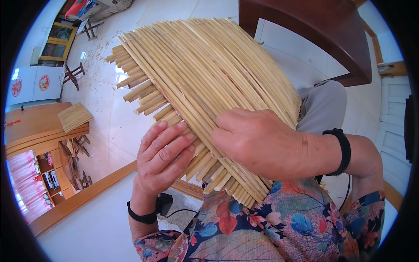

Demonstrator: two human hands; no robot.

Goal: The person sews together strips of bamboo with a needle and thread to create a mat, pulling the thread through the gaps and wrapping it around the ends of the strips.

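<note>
A stiff mat of straw-coloured dried stalks (205, 65) rests tilted across my lap. Its top layer lies side by side, and the uneven ends of a crossing layer jut out along its left edge. My left hand (163, 159) grips that edge, fingers over the protruding ends and the thumb out of sight. Farther right, my right hand (257, 142) is closed against the top layer near the same edge. Its fingertips are turned away, so whatever they pinch is hidden. A thin loose strand shows on the stalks between both hands.
Dark wooden furniture (323, 30) stands beyond the mat at the right. On the left are a wooden cabinet (35, 126) with a small stalk panel (75, 117) on top, and folding stools (73, 75). Small scraps (97, 54) litter the tiled floor.
</note>
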